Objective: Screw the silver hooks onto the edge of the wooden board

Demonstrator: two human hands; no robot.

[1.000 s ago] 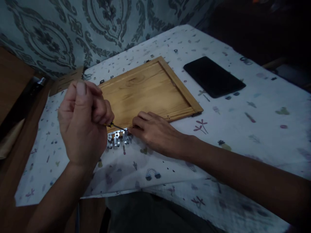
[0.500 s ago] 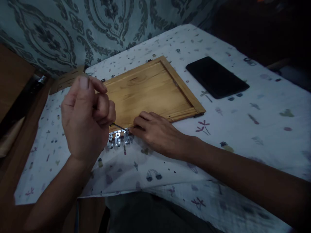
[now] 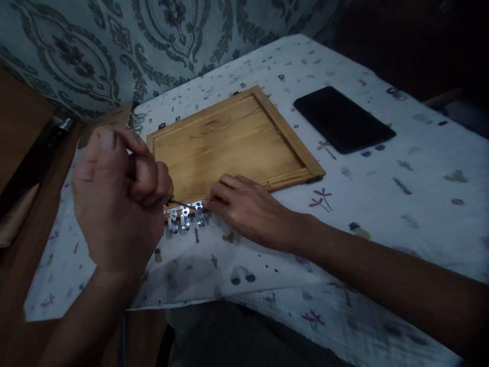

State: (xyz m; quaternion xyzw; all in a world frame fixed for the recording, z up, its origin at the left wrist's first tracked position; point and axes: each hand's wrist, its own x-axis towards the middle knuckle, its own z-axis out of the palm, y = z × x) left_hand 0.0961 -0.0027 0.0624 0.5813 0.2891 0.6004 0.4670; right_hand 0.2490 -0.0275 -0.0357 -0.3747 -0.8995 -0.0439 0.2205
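A wooden framed panel (image 3: pixel 229 142) lies flat on a table with a patterned white cloth (image 3: pixel 382 204). A metal hook rack (image 3: pixel 185 216) with three hooks sits against the panel's near edge. My left hand (image 3: pixel 118 204) is closed round a small screwdriver (image 3: pixel 179 203), whose thin shaft points at the rack's right end. My right hand (image 3: pixel 244 206) lies on the cloth, its fingertips pinched against that same end of the rack, steadying it.
A black phone (image 3: pixel 344 120) lies face up on the cloth to the right of the panel. A patterned curtain (image 3: pixel 114 51) hangs behind the table. Brown wooden furniture (image 3: pixel 23 153) stands at the left. The cloth hangs over the near table edge.
My left hand has dropped and shifted left with the screwdriver, its shaft now lying flatter. My right hand has stayed on the rack's end.
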